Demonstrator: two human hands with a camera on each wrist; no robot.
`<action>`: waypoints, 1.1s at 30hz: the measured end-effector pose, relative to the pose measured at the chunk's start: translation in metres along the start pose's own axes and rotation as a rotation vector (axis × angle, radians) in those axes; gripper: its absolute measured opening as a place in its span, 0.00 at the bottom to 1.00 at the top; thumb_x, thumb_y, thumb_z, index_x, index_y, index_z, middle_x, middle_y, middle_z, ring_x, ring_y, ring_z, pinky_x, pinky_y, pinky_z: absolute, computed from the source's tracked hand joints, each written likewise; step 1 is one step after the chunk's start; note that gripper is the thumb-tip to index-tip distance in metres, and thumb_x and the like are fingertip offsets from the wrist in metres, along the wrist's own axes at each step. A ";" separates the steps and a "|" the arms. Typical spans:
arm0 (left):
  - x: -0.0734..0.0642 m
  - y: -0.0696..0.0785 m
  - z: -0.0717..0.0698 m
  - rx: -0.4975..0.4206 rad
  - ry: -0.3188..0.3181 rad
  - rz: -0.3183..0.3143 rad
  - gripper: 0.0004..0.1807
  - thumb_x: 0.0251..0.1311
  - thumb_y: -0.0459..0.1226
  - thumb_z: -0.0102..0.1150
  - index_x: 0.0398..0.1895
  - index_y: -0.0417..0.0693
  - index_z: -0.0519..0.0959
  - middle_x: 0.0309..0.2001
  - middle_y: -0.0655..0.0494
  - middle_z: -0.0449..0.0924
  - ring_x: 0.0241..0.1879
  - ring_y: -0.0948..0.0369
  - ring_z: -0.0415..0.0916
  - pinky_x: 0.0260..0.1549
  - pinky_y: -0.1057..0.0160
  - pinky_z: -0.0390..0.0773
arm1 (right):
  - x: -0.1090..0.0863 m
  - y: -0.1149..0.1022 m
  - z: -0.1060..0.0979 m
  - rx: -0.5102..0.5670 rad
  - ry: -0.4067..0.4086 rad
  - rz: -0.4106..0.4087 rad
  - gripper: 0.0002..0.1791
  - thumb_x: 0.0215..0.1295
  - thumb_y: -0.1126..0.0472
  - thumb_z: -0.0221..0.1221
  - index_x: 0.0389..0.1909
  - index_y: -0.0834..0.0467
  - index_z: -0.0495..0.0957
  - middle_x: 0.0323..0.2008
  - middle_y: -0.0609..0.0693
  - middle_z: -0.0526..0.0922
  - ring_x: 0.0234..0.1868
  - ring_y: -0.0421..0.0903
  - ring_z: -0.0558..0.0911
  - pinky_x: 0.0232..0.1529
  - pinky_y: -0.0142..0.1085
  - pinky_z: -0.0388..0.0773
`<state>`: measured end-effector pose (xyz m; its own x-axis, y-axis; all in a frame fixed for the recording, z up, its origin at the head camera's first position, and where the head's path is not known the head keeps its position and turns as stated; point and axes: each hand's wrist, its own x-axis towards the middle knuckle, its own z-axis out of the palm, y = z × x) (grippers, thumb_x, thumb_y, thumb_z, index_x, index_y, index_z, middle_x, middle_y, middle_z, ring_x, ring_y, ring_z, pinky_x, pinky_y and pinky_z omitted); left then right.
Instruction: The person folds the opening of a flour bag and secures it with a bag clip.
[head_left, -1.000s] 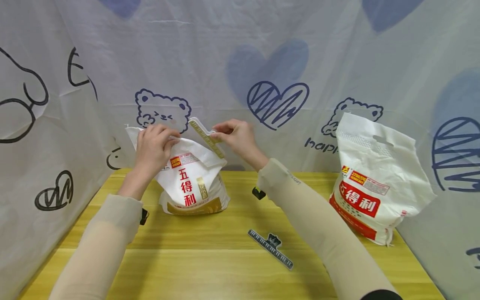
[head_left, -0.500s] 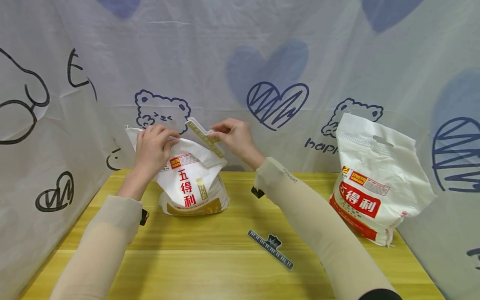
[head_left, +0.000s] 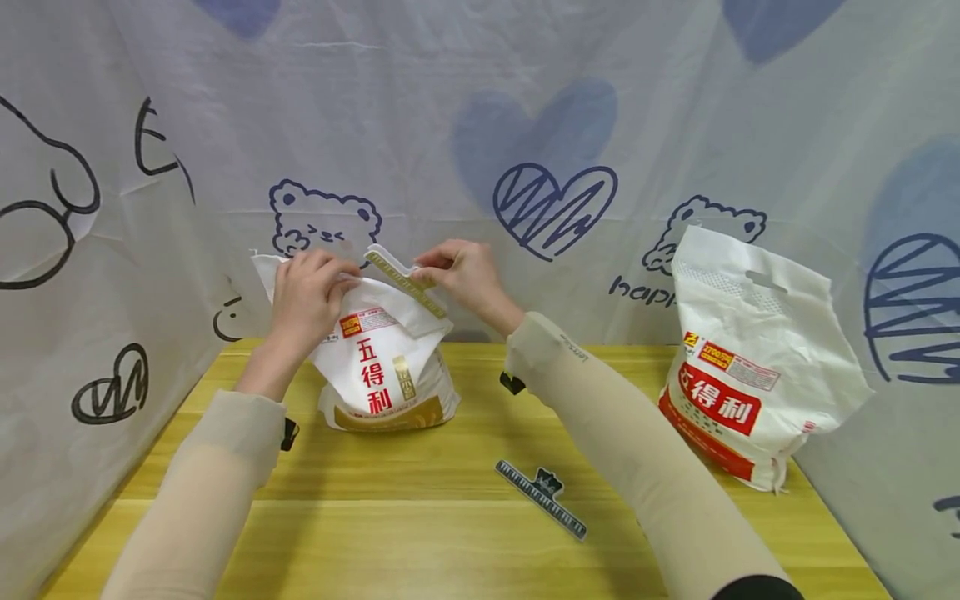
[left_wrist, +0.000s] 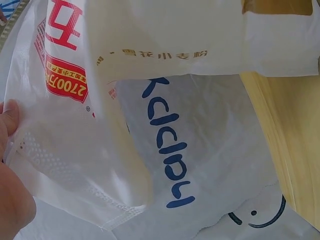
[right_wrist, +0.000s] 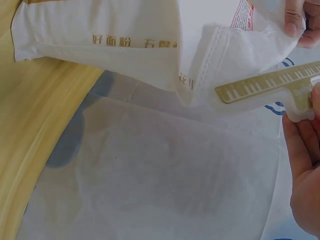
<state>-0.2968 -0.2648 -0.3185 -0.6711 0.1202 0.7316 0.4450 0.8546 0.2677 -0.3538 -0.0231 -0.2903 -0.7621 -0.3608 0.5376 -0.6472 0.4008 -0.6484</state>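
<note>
Seen from the head view, the left hand (head_left: 306, 292) is curled over the top of the gold bag (head_left: 386, 367) at its 10 o'clock, fingers on the far side and thumb on the near one, apparently to keep the loose top from sagging. The right hand (head_left: 468, 275), at the bag's 2 o'clock, is nearly closed in a pinch, thumb against fingers, on the grip of the gold clip (head_left: 405, 283); a hold there, rather than on the long bar, probably gives command of the spring and leaves the bar's length unobstructed. The bar slants from 10 to 4 o'clock along the bag's sloping top edge, seemingly lined up with it; I cannot tell whether the edge lies between the clip's jaws. The gold bag stands on the table (head_left: 375, 533), which bears its weight, so the hands probably need only manage its top. Out at the bag's 4 o'clock the black clip (head_left: 543, 498) lies flat, teeth-patterned bar slanted, near the right forearm and likely within easy reach. At 3 o'clock, well apart, the red bag (head_left: 757, 358) stands untouched, its slotted top upright without a hand's support, perhaps because the filled base props it.
</note>
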 end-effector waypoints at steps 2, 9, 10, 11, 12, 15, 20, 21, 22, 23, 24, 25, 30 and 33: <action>0.000 0.000 -0.001 0.000 -0.001 0.001 0.05 0.67 0.30 0.66 0.44 0.43 0.85 0.45 0.45 0.82 0.52 0.44 0.72 0.59 0.41 0.66 | 0.001 0.000 0.002 -0.013 -0.023 -0.001 0.11 0.58 0.61 0.76 0.39 0.61 0.90 0.38 0.53 0.91 0.33 0.43 0.87 0.34 0.29 0.83; 0.002 -0.003 0.000 0.010 0.006 -0.016 0.05 0.66 0.31 0.67 0.44 0.43 0.85 0.46 0.45 0.83 0.52 0.44 0.73 0.58 0.41 0.66 | 0.004 0.003 0.010 -0.046 -0.140 0.013 0.11 0.61 0.60 0.74 0.41 0.61 0.90 0.39 0.53 0.90 0.35 0.44 0.86 0.36 0.28 0.83; 0.002 -0.003 0.000 0.006 0.003 -0.016 0.06 0.66 0.31 0.67 0.44 0.43 0.85 0.47 0.45 0.83 0.53 0.44 0.73 0.59 0.41 0.66 | 0.004 0.004 0.011 -0.036 -0.146 0.022 0.11 0.61 0.60 0.74 0.41 0.61 0.90 0.39 0.53 0.90 0.35 0.44 0.86 0.36 0.28 0.83; 0.002 -0.003 0.000 0.002 0.000 -0.014 0.06 0.66 0.31 0.67 0.44 0.42 0.85 0.47 0.45 0.83 0.53 0.44 0.73 0.59 0.40 0.66 | 0.003 0.004 0.012 -0.021 -0.148 0.029 0.11 0.61 0.61 0.74 0.41 0.62 0.90 0.39 0.54 0.90 0.35 0.44 0.86 0.36 0.28 0.83; 0.001 -0.003 0.001 -0.001 -0.001 -0.011 0.06 0.66 0.31 0.67 0.44 0.42 0.85 0.47 0.44 0.84 0.54 0.44 0.73 0.59 0.40 0.66 | 0.003 0.005 0.013 -0.011 -0.146 0.033 0.11 0.61 0.61 0.74 0.41 0.62 0.90 0.39 0.54 0.90 0.35 0.44 0.87 0.36 0.29 0.84; 0.001 -0.003 0.002 -0.007 0.005 -0.008 0.06 0.65 0.31 0.67 0.44 0.41 0.84 0.48 0.44 0.84 0.55 0.43 0.73 0.60 0.40 0.66 | 0.002 0.006 0.015 0.000 -0.145 0.028 0.10 0.61 0.62 0.74 0.41 0.62 0.90 0.38 0.54 0.90 0.35 0.44 0.87 0.36 0.29 0.84; 0.001 -0.004 0.001 -0.011 0.008 -0.016 0.07 0.64 0.30 0.68 0.44 0.41 0.84 0.48 0.43 0.84 0.56 0.43 0.73 0.60 0.40 0.66 | 0.003 0.006 0.016 -0.028 -0.167 0.011 0.10 0.61 0.61 0.74 0.41 0.62 0.90 0.39 0.54 0.90 0.35 0.43 0.87 0.36 0.28 0.83; 0.001 -0.004 0.001 -0.015 0.008 -0.015 0.07 0.65 0.29 0.67 0.45 0.40 0.84 0.48 0.43 0.84 0.56 0.43 0.73 0.60 0.40 0.66 | 0.003 0.006 0.016 -0.033 -0.170 0.014 0.11 0.61 0.61 0.74 0.41 0.61 0.90 0.39 0.54 0.90 0.35 0.43 0.87 0.36 0.28 0.83; 0.000 -0.004 0.001 -0.018 0.009 -0.012 0.07 0.65 0.28 0.67 0.45 0.40 0.83 0.47 0.43 0.84 0.56 0.42 0.73 0.60 0.40 0.67 | 0.004 0.006 0.016 -0.031 -0.176 0.020 0.11 0.61 0.61 0.74 0.41 0.61 0.90 0.39 0.54 0.90 0.35 0.43 0.87 0.36 0.28 0.83; 0.000 -0.003 0.000 -0.022 0.010 -0.007 0.07 0.65 0.28 0.66 0.45 0.40 0.83 0.47 0.42 0.84 0.56 0.42 0.74 0.59 0.40 0.67 | 0.004 0.005 0.016 -0.033 -0.182 0.025 0.11 0.61 0.61 0.74 0.41 0.61 0.90 0.39 0.53 0.90 0.35 0.43 0.87 0.36 0.28 0.83; 0.000 -0.003 0.000 -0.025 0.012 -0.003 0.07 0.65 0.27 0.66 0.45 0.39 0.83 0.47 0.42 0.84 0.56 0.42 0.74 0.59 0.40 0.67 | 0.004 0.005 0.016 -0.041 -0.187 0.026 0.11 0.61 0.60 0.74 0.41 0.61 0.90 0.39 0.53 0.90 0.34 0.43 0.86 0.36 0.28 0.83; 0.000 -0.003 0.000 -0.027 0.015 0.001 0.07 0.65 0.27 0.65 0.45 0.39 0.82 0.46 0.42 0.84 0.55 0.42 0.74 0.59 0.40 0.68 | 0.003 0.005 0.016 -0.044 -0.194 0.027 0.11 0.61 0.60 0.74 0.41 0.61 0.89 0.39 0.53 0.90 0.34 0.43 0.86 0.36 0.28 0.83; -0.001 -0.003 -0.001 -0.022 0.026 0.016 0.07 0.66 0.26 0.64 0.44 0.38 0.82 0.45 0.41 0.84 0.53 0.41 0.75 0.56 0.41 0.69 | 0.005 0.002 0.018 -0.095 -0.233 0.026 0.12 0.62 0.58 0.73 0.43 0.60 0.89 0.40 0.53 0.90 0.36 0.43 0.86 0.37 0.27 0.82; -0.001 -0.002 -0.002 -0.015 0.031 0.006 0.06 0.66 0.26 0.64 0.44 0.39 0.82 0.45 0.41 0.85 0.52 0.42 0.74 0.56 0.41 0.68 | 0.006 -0.002 0.020 -0.110 -0.259 0.046 0.14 0.62 0.57 0.74 0.45 0.60 0.89 0.41 0.52 0.89 0.38 0.43 0.86 0.38 0.26 0.82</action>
<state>-0.2959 -0.2682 -0.3186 -0.6500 0.1094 0.7520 0.4578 0.8462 0.2726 -0.3571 -0.0431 -0.2967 -0.7696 -0.5376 0.3444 -0.6212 0.5056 -0.5988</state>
